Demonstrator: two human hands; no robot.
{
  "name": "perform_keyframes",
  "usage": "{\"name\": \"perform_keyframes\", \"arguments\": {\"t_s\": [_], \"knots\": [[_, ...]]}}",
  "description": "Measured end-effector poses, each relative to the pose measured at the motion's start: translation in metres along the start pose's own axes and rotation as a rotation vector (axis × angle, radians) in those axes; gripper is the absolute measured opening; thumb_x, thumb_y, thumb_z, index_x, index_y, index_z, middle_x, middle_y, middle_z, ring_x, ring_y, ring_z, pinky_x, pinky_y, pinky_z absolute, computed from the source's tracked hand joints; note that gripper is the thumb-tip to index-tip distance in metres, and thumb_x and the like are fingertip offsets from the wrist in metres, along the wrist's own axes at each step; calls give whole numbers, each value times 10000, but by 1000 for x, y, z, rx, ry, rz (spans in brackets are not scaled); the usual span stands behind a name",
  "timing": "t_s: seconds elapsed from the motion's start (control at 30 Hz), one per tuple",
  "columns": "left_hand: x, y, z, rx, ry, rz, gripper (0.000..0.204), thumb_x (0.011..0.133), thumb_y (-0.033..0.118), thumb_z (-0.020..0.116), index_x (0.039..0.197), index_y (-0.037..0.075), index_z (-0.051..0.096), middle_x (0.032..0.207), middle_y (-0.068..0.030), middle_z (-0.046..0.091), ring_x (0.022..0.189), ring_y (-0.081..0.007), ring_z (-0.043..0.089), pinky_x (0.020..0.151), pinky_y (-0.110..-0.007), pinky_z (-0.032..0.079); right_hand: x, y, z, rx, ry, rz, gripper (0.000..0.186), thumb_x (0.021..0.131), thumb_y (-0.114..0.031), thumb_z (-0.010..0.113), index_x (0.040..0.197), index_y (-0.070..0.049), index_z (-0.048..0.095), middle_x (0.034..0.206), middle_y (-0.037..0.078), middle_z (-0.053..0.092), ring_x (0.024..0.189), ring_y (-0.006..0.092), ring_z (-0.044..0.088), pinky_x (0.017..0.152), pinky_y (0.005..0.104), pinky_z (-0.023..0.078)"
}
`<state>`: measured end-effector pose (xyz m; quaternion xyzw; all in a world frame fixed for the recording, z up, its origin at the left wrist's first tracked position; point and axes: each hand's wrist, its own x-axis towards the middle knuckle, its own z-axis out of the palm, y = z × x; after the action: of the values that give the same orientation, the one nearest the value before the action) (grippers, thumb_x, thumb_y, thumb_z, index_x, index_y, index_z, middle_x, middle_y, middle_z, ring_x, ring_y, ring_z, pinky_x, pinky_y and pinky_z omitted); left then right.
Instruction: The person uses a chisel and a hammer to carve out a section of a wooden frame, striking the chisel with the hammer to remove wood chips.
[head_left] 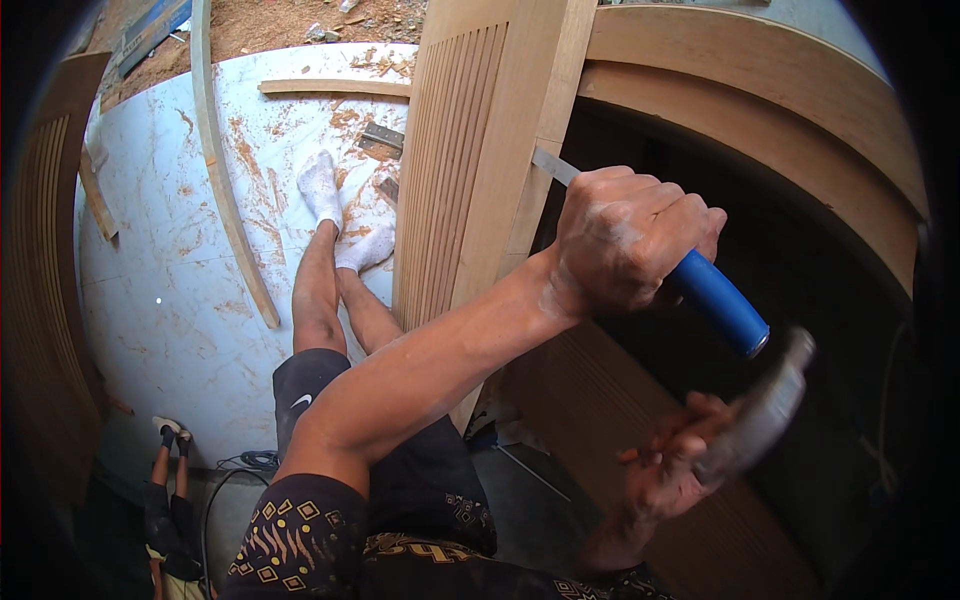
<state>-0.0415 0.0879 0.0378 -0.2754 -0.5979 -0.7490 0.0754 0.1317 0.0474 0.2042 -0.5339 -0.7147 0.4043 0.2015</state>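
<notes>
- Left hand (pixel 625 240), just right of centre, fist fully closed round the blue handle (pixel 718 300) of a chisel. Handle butt sticks out toward 4 o'clock, left bare and facing the hammer head.
- Chisel blade (pixel 555 166) runs toward 10 o'clock from the fist. Its tip meets the edge of the upright wooden post (pixel 535 130), the angle suggesting a cut into that edge.
- Post has a fluted panel (pixel 450 170) on its left face. It stands at 12 o'clock, beside a curved wooden arch (pixel 770 90) sweeping toward 2 o'clock.
- Right hand (pixel 665 470) at 4–5 o'clock, fingers wrapped round a hammer (pixel 765 405). The head is just below the handle butt, not touching, apparently raised for a strike.
- Person sits on a white sheet (pixel 170 260) smeared with brown marks, legs stretched toward 11 o'clock, white socks (pixel 340 215) on, so the body faces the post.
- Bent wood strip (pixel 225 180) lies loose on the sheet at 10 o'clock; a shorter strip (pixel 335 88) at 11–12 o'clock.
- Hard to see: hammer head and right hand are motion-blurred, so the hammer shaft and exact finger positions are unclear.
- Blade tip contact point is tiny; can't tell if it sits in a groove or on a flat edge.
- Space behind the arch is dark, nothing readable.
- Small figure (pixel 170 490) at 7–8 o'clock, partly cut off and distorted by the lens rim.
- Right forearm mostly out of frame below.
</notes>
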Motion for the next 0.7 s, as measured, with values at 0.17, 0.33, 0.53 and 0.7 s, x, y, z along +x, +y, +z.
{"name": "perform_keyframes", "arguments": {"t_s": [0.17, 0.33, 0.53, 0.7], "knots": [[1, 0, 0, -7, 8, -2, 323, 793, 36, 710, 578, 87, 475, 494, -54, 480, 391, -212, 505, 387, -316, 344, 0, 3, 3, -38, 40, -96, 551, 927, -404, 702, 1220, 30, 531, 723, 21, 517, 516, 47, 434, 382, 200, 415], [3, -1, -1, -19, 10, -10, 330, 809, 44, 701, 571, 82, 475, 490, -56, 471, 388, -215, 501, 388, -314, 347, 11, -2, -1, -308, -21, -192, 498, 975, -400, 631, 1203, 35, 547, 712, 14, 507, 498, 35, 407, 365, 183, 359], [2, -1, 1, 16, -2, -17, 323, 817, 50, 698, 579, 80, 482, 488, -57, 461, 385, -213, 491, 391, -318, 352, 9, -9, 3, -229, 10, -64, 483, 925, -320, 672, 1202, 62, 570, 1017, 153, 649, 626, 76, 541, 472, 195, 403], [4, 0, 3, 11, -3, -25, 312, 820, 51, 697, 591, 77, 486, 492, -60, 462, 388, -218, 493, 395, -322, 365, 12, -19, 13, -200, 79, 10, 437, 904, -290, 680, 1163, 46, 579, 934, 123, 638, 603, 78, 537, 428, 184, 412]]}}
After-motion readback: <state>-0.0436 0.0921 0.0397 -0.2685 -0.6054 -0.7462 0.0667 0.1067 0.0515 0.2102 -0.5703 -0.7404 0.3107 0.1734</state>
